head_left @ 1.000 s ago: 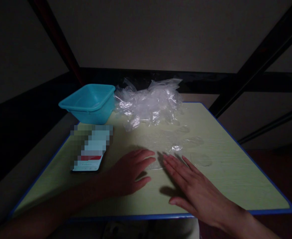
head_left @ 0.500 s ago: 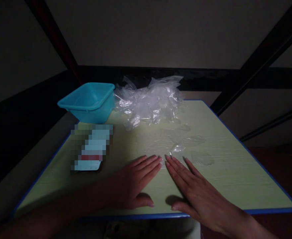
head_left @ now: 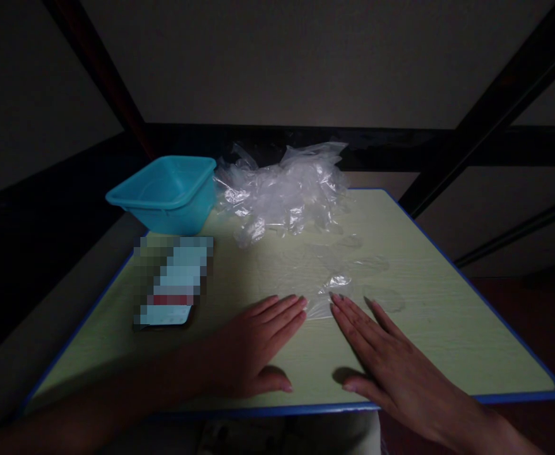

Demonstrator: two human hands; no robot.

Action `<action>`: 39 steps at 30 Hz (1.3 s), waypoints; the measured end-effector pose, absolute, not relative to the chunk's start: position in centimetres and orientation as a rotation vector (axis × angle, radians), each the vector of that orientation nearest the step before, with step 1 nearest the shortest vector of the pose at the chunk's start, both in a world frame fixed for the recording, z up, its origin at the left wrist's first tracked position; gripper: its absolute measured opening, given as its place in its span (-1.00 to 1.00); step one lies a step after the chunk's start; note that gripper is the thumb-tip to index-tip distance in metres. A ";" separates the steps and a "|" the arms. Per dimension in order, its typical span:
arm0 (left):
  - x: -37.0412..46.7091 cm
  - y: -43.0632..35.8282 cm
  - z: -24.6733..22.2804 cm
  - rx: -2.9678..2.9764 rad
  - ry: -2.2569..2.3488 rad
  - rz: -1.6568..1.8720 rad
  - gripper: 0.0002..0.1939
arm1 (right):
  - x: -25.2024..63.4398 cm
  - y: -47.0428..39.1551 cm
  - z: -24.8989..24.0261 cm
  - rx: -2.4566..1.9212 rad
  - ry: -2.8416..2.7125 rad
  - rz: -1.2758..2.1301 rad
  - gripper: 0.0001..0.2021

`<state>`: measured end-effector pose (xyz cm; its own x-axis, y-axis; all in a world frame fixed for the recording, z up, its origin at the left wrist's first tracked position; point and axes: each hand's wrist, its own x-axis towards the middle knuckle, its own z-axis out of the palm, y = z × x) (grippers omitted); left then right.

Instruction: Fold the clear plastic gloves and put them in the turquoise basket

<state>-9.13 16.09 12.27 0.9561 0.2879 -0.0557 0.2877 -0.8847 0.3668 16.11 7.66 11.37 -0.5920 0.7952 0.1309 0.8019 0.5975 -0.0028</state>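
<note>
A clear disposable plastic glove lies spread on the table, its finger shapes pointing right. My left hand rests flat, fingers stretched out, with the fingertips at the glove's near edge. Farther right, my right hand also lies with fingers extended and thumb apart, its fingertips touching the glove's near edge. Neither hand grips anything. Behind the glove sits a crumpled heap of clear plastic gloves.
A blue plastic basin stands at the table's back left corner. In front of it lies a phone, its screen partly pixelated. The pale table has a blue edge. A wall rises behind it.
My right hand has slid a little to the right along the glove's near edge, widening the space between my hands. My left hand has stayed nearly still.
</note>
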 end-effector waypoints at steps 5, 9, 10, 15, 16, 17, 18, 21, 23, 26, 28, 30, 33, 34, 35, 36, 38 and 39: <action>-9.1 16.0 12.3 2.725 0.426 0.020 -0.17 | 17.2 7.3 11.2 -1.424 -2.688 -0.119 -0.18; -9.2 16.0 12.2 2.722 0.415 0.050 -0.17 | 17.9 7.0 11.1 -1.481 -2.641 -0.118 -0.18; -9.2 16.1 12.2 2.722 0.411 0.049 -0.17 | 18.0 7.1 11.2 -1.504 -2.617 -0.125 -0.18; -9.3 16.1 11.9 2.727 0.409 0.059 -0.15 | 16.9 9.0 11.9 -1.616 -2.480 -0.165 -0.23; -9.3 16.1 11.9 2.729 0.411 0.062 -0.15 | 16.5 9.6 11.9 -1.627 -2.458 -0.169 -0.23; -9.3 16.0 11.9 2.732 0.413 0.060 -0.15 | 16.1 10.2 11.7 -1.628 -2.448 -0.170 -0.23; -9.3 16.0 11.9 2.736 0.414 0.056 -0.15 | 15.7 10.7 11.6 -1.629 -2.451 -0.163 -0.22; -9.3 16.0 12.0 2.748 0.414 0.036 -0.16 | 15.1 11.8 10.6 -1.641 -2.472 -0.128 -0.20; -9.2 16.0 12.1 2.750 0.408 0.034 -0.16 | 15.2 12.0 10.0 -1.655 -2.483 -0.103 -0.20; -9.2 16.1 12.2 2.752 0.406 0.031 -0.16 | 15.5 11.8 9.7 -1.667 -2.497 -0.083 -0.19; -9.1 16.0 12.3 2.746 0.418 0.026 -0.17 | 15.6 11.8 9.7 -1.673 -2.503 -0.081 -0.19; -9.1 16.0 12.3 2.738 0.431 0.025 -0.17 | 15.6 11.7 9.8 -1.677 -2.507 -0.082 -0.19; -9.1 16.0 12.3 2.748 0.432 0.010 -0.16 | 15.5 11.7 9.7 -1.683 -2.504 -0.098 -0.18; -9.2 15.9 12.2 2.758 0.433 0.005 -0.15 | 15.4 11.8 9.7 -1.685 -2.499 -0.111 -0.18; -9.2 15.9 12.2 2.766 0.434 0.005 -0.14 | 15.4 11.8 9.6 -1.688 -2.491 -0.126 -0.18; -9.2 15.9 12.2 2.772 0.438 0.010 -0.14 | 15.4 11.8 9.6 -1.692 -2.485 -0.139 -0.17; -9.3 15.8 12.1 2.778 0.442 0.034 -0.14 | 15.3 11.7 9.6 -1.695 -2.476 -0.158 -0.16; -9.3 15.8 12.0 2.779 0.444 0.048 -0.16 | 15.3 11.7 9.5 -1.694 -2.474 -0.160 -0.16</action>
<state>-9.34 15.80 12.03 0.9511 0.3084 -0.0179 0.2975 -0.8988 0.3220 15.32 11.72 9.53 -0.3565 0.9180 0.1740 0.9327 0.3605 0.0092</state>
